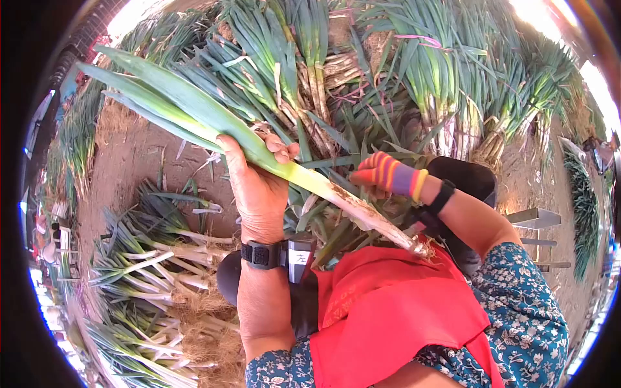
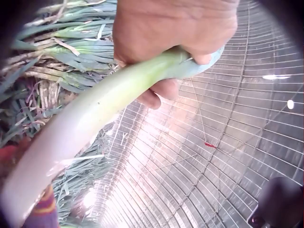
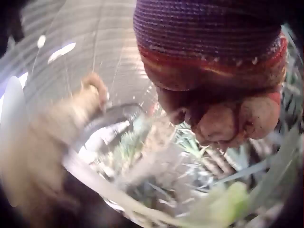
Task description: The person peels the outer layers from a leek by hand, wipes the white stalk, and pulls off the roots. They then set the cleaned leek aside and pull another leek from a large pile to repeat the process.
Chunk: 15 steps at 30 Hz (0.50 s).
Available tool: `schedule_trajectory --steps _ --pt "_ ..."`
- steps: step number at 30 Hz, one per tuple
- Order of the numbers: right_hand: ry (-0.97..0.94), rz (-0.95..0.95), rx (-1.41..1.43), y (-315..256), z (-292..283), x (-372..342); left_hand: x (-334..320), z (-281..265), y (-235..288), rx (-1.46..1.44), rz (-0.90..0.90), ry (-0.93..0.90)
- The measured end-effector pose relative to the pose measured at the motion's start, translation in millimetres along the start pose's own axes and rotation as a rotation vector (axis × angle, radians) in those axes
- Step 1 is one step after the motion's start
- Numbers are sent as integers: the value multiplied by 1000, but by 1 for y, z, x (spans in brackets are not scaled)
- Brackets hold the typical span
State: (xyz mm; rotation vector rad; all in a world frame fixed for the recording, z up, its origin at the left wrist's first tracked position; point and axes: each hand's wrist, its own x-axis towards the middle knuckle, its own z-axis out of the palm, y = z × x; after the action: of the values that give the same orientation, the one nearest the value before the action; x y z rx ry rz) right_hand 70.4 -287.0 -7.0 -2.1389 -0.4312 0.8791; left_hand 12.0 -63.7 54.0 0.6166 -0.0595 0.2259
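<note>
My bare left hand (image 1: 255, 187) grips a long green onion (image 1: 362, 210) around its upper shaft, where green turns pale. Its leaves point to the upper left; the rooted white end lies over the red apron. Brown dirt and loose skin mark the lower shaft. In the left wrist view, fingers wrap the green onion (image 2: 102, 99), and a thin pale shred sticks out from its side. My right hand (image 1: 388, 176), in a striped glove with bare fingertips, is just beyond the shaft. Its fingers (image 3: 218, 121) are curled in the right wrist view, with nothing distinct between them.
Green onions with bushy roots (image 1: 200, 310) lie piled on the soil at left. Tied bundles (image 1: 440, 71) stand along the back, and loose leaves (image 1: 323, 239) lie between the knees. A metal piece (image 1: 533, 218) juts out at right. The red apron (image 1: 394, 294) covers the lap.
</note>
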Motion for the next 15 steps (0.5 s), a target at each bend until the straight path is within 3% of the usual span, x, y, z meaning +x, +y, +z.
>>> schedule_trajectory --steps 2,3,4,6,8,9,12,13,15 --pt "-87 18 525 -18 -6 -19 -2 -3 0 12 4 33" --pt "-79 15 531 -22 -4 -17 -2 -1 -2 17 10 57" --pt "55 -507 313 -30 0 -11 -3 6 -4 32 8 114" --pt "189 -1018 56 -47 4 -8 -2 5 -9 51 10 78" --pt "17 -574 215 -67 3 -16 -3 8 -9 37 -13 103" --pt "5 -575 212 -71 3 -17 -4 8 -8 35 -5 112" --pt "10 -286 401 -77 10 -16 -8 7 -4 20 -11 36" --pt "11 -284 406 -75 11 -10 -9 7 -4 21 -15 37" --pt "203 -440 -223 -63 13 3 -7 7 -5 3 -20 48"
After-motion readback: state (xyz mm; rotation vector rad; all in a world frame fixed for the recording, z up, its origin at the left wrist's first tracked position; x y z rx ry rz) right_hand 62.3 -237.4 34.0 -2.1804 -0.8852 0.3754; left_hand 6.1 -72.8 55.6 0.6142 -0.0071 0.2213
